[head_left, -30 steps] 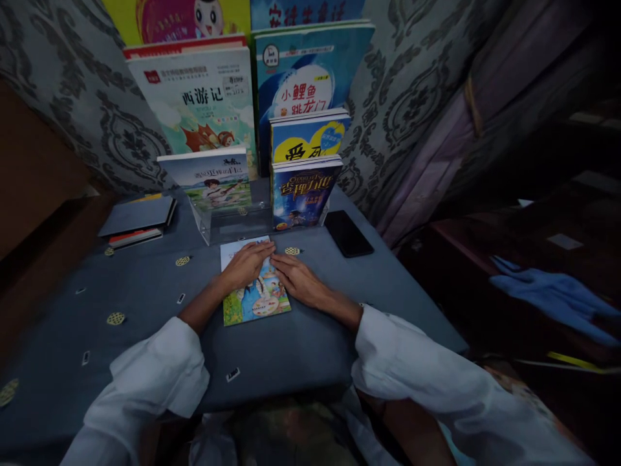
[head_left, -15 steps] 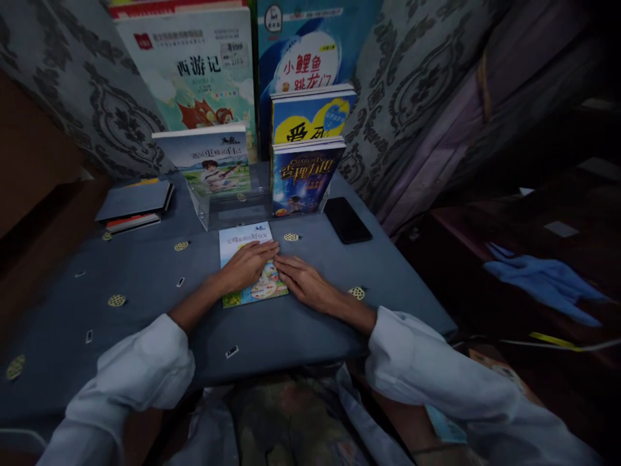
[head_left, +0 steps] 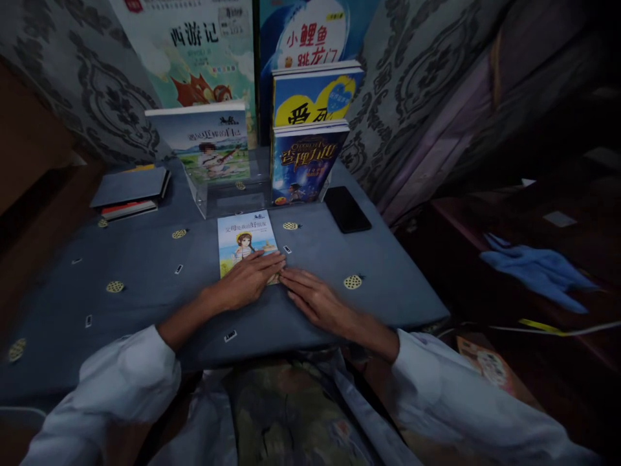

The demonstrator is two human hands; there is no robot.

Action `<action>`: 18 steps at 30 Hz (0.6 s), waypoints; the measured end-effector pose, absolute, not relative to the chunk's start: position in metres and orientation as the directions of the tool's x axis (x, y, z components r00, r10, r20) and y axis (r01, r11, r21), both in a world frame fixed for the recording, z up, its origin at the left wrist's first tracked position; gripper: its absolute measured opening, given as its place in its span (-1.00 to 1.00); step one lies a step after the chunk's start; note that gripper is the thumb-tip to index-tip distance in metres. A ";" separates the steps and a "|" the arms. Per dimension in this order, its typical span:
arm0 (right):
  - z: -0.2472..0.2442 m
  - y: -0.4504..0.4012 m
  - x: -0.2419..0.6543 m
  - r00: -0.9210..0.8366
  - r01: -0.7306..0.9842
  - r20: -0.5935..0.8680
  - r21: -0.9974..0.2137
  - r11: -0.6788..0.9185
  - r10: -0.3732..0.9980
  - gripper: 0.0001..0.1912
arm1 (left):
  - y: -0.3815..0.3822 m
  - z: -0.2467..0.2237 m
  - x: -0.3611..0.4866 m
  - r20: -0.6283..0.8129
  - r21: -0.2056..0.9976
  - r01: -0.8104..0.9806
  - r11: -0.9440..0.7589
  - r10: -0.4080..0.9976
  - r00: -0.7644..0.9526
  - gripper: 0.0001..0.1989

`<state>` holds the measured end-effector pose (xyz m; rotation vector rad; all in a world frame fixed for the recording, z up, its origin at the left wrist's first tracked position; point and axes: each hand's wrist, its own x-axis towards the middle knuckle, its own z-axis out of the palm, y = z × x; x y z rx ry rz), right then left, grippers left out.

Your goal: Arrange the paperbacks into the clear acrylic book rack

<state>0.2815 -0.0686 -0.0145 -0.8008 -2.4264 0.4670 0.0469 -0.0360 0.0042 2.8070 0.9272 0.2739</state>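
A small paperback book (head_left: 241, 234) with a girl in a yellow hat on its cover lies face up on the table, its lower part covered by my hands. Across that lower part lies my left hand (head_left: 250, 279), flat with the fingers stretched out. My right hand (head_left: 315, 299) is flat too, its fingertips at the book's lower right corner and meeting the left fingertips. Neither hand grips anything. Behind the book, a clear acrylic stand (head_left: 231, 206) holds a blue-green book (head_left: 213, 145) and a dark blue book (head_left: 303, 165).
A black phone (head_left: 347, 209) lies right of the stand. Two larger books, one pale green (head_left: 208, 65) and one blue (head_left: 361, 26), stand at the back, with a yellow-and-blue book (head_left: 291, 87) before them. Stacked books (head_left: 129, 191) lie at left. A blue cloth (head_left: 538, 268) is at right.
Both hands have slid down the cover towards me, uncovering the girl's picture, and now rest at the book's lower edge. The camera view has shifted slightly.
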 end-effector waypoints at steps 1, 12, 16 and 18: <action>-0.014 -0.072 0.283 -0.680 0.441 0.383 -0.468 0.766 0.625 -0.56 | -0.040 0.004 0.048 0.122 0.216 0.568 -0.795 0.599 0.792 -0.44; -0.011 -0.088 0.295 -0.700 0.370 0.390 -0.520 0.770 0.599 -0.60 | -0.085 0.004 0.057 0.102 0.183 0.629 -0.756 0.651 0.752 -0.40; -0.012 -0.087 0.297 -0.697 0.340 0.430 -0.506 0.793 0.574 -0.65 | -0.100 -0.001 0.059 0.120 0.174 0.670 -0.722 0.691 0.713 -0.34; -0.012 -0.087 0.297 -0.689 0.339 0.450 -0.493 0.802 0.568 -0.68 | -0.107 -0.003 0.058 0.136 0.168 0.685 -0.709 0.705 0.696 -0.31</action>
